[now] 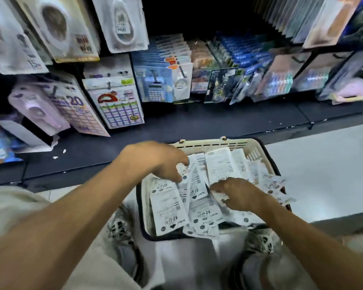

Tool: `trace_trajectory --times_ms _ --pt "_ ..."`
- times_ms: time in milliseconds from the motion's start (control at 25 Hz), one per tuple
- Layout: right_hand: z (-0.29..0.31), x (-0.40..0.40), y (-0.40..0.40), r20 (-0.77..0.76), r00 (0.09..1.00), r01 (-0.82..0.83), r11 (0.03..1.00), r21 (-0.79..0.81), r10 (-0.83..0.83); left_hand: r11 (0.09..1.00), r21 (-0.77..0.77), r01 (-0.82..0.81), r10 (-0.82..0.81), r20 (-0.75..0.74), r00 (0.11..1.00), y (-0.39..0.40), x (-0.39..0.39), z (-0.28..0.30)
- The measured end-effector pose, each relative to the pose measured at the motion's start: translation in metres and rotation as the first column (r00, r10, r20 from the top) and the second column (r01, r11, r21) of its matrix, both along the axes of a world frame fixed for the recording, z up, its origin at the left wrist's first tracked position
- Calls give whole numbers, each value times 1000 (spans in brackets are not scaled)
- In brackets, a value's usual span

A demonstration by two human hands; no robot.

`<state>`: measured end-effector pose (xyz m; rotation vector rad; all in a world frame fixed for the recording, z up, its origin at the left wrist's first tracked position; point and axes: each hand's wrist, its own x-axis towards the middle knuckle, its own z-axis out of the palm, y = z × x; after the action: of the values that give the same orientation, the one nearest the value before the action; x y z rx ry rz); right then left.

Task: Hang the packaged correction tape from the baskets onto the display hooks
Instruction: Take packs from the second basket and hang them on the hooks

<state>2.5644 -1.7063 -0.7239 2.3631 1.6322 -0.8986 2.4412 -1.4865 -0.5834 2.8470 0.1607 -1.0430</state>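
Observation:
A cream plastic basket point(208, 143) sits on the floor in front of me, filled with several white packaged correction tapes point(168, 206) lying flat and overlapping. My left hand point(166, 162) reaches into the basket's left side and pinches the top of one white packet point(181, 169). My right hand point(237, 193) is lower and to the right, its fingers curled round another white packet point(219, 196) near the middle of the pile. Display hooks with hanging correction tape packs point(113, 101) are on the rack above and behind the basket.
A dark shelf base point(197, 122) runs across behind the basket. Hanging stationery packs point(228, 80) crowd the rack from left to right. My patterned shoes point(120, 225) stand either side of the basket on the pale floor point(323, 168). Torn paper scraps point(59, 153) lie on the shelf base.

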Motion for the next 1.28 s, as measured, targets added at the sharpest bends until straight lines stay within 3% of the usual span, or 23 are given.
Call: trace_trajectory --times_ms 80,240,320,400,440,480,520,600,640,720,920,1080,1120,1160,1240,1280 --pt "-8 1 -9 14 997 -75 996 44 75 1000 -20 -16 14 -99 995 -2 -1 -10" --pt "-16 -9 13 -15 1000 -8 980 201 11 996 -15 -90 91 25 996 12 -2 -9" --pt "-16 -10 32 -196 975 150 965 213 -108 991 -20 -131 132 39 990 20 -10 -11" --pt "-18 -9 50 -457 848 388 901 192 -268 988 -24 -154 153 -32 988 25 -23 -19" --pt "-19 -7 58 -517 801 463 859 217 -301 986 -21 -163 161 -78 984 27 -30 -23" --pt "-22 -5 65 -504 802 496 828 262 -321 985 -19 -171 168 -114 979 31 -37 -26" --pt "-24 -1 72 -374 865 461 827 322 -336 983 -20 -181 177 -134 975 35 -44 -29" --pt "-33 5 83 106 975 152 933 327 -196 978 -22 -209 204 -135 970 44 -54 -32" --pt "-40 2 88 218 974 8 967 253 -65 976 -20 -217 213 -129 969 48 -58 -34" --pt "-50 -11 95 193 975 -140 981 136 112 975 -18 -221 217 -126 968 56 -65 -39" --pt "-48 -22 108 224 944 -292 927 234 241 966 -43 -255 245 -164 955 67 -79 -50" --pt "7 2 131 -23 996 -74 941 329 87 946 -116 -303 297 -64 953 73 -78 -57" --pt "25 13 133 -89 995 -12 937 350 46 891 -237 -387 392 -30 920 75 -77 -57" --pt "43 27 131 -165 986 66 924 378 -3 762 -430 -483 526 -22 850 77 -77 -56" --pt "74 52 120 -414 897 333 850 408 -152 316 -800 -510 740 -128 660 80 -76 -50" --pt "87 58 114 -566 800 470 795 383 -200 131 -885 -447 772 -192 606 82 -75 -47"
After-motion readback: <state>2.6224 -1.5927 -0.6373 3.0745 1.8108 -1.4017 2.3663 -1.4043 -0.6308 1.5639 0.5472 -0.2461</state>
